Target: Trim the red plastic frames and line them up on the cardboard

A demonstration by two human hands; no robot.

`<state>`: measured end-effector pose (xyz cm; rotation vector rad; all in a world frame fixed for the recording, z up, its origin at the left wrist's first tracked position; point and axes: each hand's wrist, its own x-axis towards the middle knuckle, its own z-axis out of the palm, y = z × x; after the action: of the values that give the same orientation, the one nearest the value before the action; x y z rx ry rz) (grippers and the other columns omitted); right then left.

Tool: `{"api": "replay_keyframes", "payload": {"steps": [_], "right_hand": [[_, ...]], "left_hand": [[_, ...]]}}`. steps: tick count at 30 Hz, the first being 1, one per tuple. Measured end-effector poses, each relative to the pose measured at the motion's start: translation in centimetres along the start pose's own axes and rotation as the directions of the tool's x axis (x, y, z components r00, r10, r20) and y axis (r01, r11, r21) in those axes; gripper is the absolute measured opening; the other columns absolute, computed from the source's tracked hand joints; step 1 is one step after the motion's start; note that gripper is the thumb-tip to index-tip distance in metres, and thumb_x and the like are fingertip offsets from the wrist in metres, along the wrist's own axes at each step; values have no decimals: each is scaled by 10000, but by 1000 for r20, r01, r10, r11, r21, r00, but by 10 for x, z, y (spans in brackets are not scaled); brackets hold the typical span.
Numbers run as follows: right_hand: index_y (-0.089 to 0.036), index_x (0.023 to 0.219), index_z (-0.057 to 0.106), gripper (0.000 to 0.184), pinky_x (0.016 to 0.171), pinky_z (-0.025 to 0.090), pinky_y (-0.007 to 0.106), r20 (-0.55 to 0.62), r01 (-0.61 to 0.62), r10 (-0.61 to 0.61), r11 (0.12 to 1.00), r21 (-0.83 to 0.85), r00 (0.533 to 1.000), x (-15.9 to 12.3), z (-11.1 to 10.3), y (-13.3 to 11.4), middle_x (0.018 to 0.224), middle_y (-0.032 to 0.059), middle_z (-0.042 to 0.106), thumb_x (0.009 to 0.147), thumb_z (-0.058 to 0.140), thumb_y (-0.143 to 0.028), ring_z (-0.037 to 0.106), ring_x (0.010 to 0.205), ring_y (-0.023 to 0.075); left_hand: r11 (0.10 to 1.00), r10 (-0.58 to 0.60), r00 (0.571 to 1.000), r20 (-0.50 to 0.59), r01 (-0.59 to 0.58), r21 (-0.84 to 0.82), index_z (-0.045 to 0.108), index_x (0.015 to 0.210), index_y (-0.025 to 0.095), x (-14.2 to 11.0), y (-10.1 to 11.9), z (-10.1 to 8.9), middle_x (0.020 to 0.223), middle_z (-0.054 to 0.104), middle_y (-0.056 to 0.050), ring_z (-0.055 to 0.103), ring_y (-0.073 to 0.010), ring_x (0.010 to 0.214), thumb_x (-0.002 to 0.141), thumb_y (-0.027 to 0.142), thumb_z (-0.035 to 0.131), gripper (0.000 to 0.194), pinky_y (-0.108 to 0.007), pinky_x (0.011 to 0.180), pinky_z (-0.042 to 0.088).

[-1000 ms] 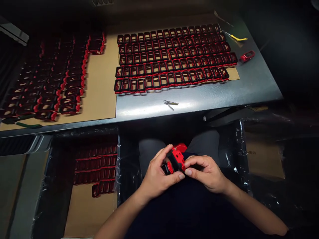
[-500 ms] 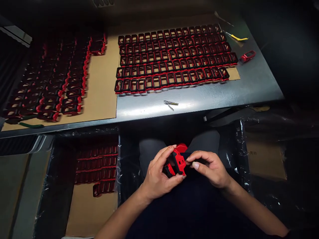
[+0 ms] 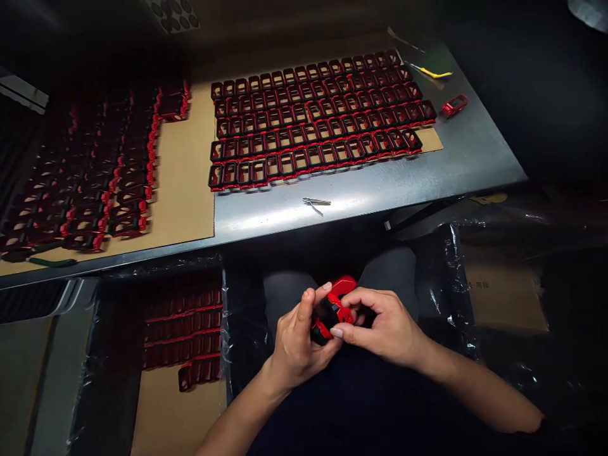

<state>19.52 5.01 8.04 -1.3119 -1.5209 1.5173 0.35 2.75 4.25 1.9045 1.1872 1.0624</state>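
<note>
Over my lap I hold a red-and-black plastic housing (image 3: 342, 313), partly covered by my fingers. My left hand (image 3: 295, 347) cradles it from the left, its thumb along the lower side and one finger raised. From the right, my right hand (image 3: 392, 329) has closed its thumb and fingers on the same housing. A rounded red piece (image 3: 344, 284) shows just above my fingers; whether it belongs to the housing I cannot tell.
Rows of similar frames (image 3: 313, 133) stand on the metal table (image 3: 380, 190). Near the front edge lies a small nail clipper (image 3: 316, 203). A yellow-handled tool (image 3: 434, 73) and a red device (image 3: 455, 106) lie at right. A plastic-lined box (image 3: 178, 418) at lower left holds more frames.
My right hand has moved left and closed on the housing, which has turned. A left finger has lifted off it. The camera view has shifted slightly.
</note>
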Motion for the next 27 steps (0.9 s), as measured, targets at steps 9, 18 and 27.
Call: {"api": "replay_keyframes", "payload": {"steps": [9, 18, 27], "right_hand": [[-207, 1074, 771, 264, 698, 555, 259, 24, 139, -139, 990, -7, 990, -8, -9, 11, 853, 37, 749, 813, 730, -194, 690, 727, 152], [-206, 1147, 728, 264, 959, 532, 351, 243, -92, 9, 938, 334, 970, -6, -11, 28, 1067, 56, 754, 913, 616, -255, 702, 985, 197], [-113, 1000, 708, 372, 565, 563, 201, 478, -541, 269, 547, 639, 836, -5, 1, 39, 787, 46, 688, 809, 746, -430, 635, 599, 103]], "left_hand": [[902, 381, 924, -48, -359, 240, 21, 1590, 172, 5, -8, 3, 1181, 729, -198, 725, -179, 757, 796, 122, 703, 1048, -297, 622, 608], [935, 346, 938, 0, -345, 76, -5, 1589, 158, 3, -3, 5, 1165, 729, -201, 744, -209, 872, 825, 245, 728, 1062, -321, 676, 625], [994, -39, 999, -7, 39, 104, 74, 1585, 183, -3, 4, 7, 1167, 696, -164, 703, -161, 700, 801, 548, 730, 1086, -293, 629, 627]]}}
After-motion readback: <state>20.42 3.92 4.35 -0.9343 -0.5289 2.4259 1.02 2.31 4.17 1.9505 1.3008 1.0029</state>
